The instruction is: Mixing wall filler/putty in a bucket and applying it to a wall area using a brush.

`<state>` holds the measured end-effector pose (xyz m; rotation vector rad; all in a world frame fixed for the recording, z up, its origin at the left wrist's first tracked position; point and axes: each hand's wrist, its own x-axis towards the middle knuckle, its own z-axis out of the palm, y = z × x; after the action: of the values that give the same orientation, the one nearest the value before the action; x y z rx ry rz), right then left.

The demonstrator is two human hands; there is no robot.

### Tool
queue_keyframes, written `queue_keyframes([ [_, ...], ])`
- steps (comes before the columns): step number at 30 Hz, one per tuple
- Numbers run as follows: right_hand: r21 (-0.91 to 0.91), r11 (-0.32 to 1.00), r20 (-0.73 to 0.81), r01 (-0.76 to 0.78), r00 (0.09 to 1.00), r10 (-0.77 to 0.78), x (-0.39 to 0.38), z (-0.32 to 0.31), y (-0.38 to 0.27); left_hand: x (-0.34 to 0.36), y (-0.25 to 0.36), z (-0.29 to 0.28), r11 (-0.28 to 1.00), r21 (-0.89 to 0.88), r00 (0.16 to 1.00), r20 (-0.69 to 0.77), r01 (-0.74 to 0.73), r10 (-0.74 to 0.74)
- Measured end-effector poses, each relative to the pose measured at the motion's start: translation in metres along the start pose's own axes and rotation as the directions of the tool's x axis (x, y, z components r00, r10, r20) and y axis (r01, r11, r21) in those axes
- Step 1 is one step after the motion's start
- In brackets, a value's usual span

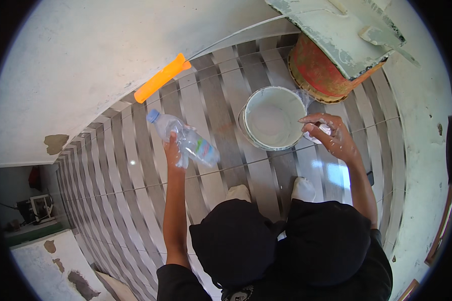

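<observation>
My left hand grips a clear plastic bottle with a blue cap, tilted over the striped tiles left of the bucket; white smears show on the hand. My right hand, spattered with white, is at the right rim of a pale bucket that has a whitish substance inside. Its fingers are curled round something small and whitish that I cannot make out.
An orange paint roller on a long rod is at the wall above. At top right a paint-crusted board, with a scraper, rests on a red bucket. Machinery stands in a recess at left.
</observation>
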<state>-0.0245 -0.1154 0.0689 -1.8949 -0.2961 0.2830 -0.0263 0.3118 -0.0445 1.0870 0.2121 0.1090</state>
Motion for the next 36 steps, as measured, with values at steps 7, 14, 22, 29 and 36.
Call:
queue_keyframes([
  [7, -0.169, 0.948, 0.151, 0.271, 0.957, -0.247, 0.029, 0.029, -0.078, -0.039, 0.042, 0.065, 0.963, -0.19, 0.805, 0.592, 0.192, -0.044],
  [14, -0.356, 0.86, 0.138, 0.366, 0.93, -0.339, 0.056, 0.056, -0.135, -0.045, 0.046, 0.098, 0.926, 0.191, 0.713, 0.594, 0.325, -0.372],
  [22, -0.497, 0.824, 0.151, 0.271, 0.963, -0.225, 0.05, 0.04, -0.147, -0.036, 0.059, 0.134, 0.841, 0.54, 0.758, 0.562, -0.032, -0.332],
  [29, -0.472, 0.839, 0.229, 0.271, 0.957, -0.181, 0.049, 0.033, -0.14, -0.025, 0.065, 0.141, 0.85, 0.524, 0.678, 0.642, -0.048, -0.357],
  [36, -0.416, 0.638, 0.366, 0.648, 0.761, -0.536, 0.033, 0.029, -0.116, -0.025, 0.065, 0.136, 0.794, 0.602, 0.508, 0.712, -0.086, -0.485],
])
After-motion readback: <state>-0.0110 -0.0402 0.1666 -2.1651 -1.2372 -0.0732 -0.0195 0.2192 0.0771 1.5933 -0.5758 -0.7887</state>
